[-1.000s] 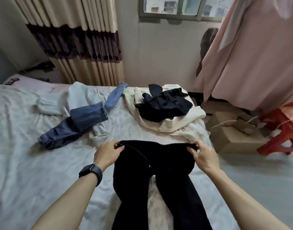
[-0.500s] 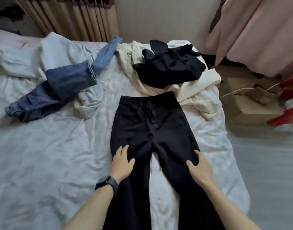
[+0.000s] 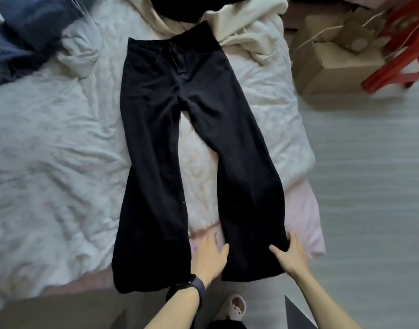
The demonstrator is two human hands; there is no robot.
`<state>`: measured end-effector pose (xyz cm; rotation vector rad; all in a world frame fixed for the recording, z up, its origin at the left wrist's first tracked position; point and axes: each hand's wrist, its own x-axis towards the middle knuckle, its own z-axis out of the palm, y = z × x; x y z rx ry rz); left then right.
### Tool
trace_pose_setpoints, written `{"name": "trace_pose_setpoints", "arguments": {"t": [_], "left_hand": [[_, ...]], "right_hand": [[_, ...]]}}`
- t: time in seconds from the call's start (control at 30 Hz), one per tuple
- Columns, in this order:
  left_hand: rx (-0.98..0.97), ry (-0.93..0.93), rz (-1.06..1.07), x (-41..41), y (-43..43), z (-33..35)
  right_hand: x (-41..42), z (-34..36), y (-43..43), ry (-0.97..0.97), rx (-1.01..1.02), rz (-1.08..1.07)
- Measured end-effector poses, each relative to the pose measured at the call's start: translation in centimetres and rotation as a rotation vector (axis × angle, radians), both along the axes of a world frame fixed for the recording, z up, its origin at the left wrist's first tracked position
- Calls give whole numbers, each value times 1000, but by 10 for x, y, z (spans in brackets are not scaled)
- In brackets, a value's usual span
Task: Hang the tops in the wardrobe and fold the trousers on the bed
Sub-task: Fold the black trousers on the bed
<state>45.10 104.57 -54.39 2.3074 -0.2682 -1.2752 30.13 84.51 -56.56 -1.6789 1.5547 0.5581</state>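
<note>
One pair flat, none folded — black trousers [image 3: 180, 138] spread, my left hand [image 3: 210, 255] and right hand [image 3: 292, 255] pressing open-fingered at six o'clock; jeans [image 3: 25, 32] ten o'clock, cream top [image 3: 246, 24] twelve, untouched.

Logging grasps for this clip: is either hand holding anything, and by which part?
Left hand lies flat, holding nothing. Right hand straddles a leg edge of the trousers near the hem; whether it pinches cannot be told.
</note>
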Motion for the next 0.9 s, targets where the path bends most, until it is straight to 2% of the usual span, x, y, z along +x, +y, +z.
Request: {"name": "trace_pose_setpoints", "arguments": {"t": [0.03, 0.1, 0.23, 0.3, 0.47, 0.63, 0.9], "left_hand": [[-37, 118, 119, -9, -8, -7], [-66, 199, 235, -20, -18, -22], [-72, 67, 202, -58, -5, -24], [-104, 22, 272, -86, 14, -10], [-62, 45, 436, -131, 49, 25], [-92, 94, 289, -156, 53, 32], [61, -14, 322, -175, 76, 3]], "right_hand": [[-3, -6, -3, -12, -2, 3], [-8, -18, -5, -24, 6, 13], [-34, -7, 6, -119, -65, 42], [-66, 8, 19, -151, -72, -26], [-144, 26, 52, -328, 0, -157], [-154, 37, 56, -378, -2, -168], [-175, 35, 54, -411, 26, -152]]}}
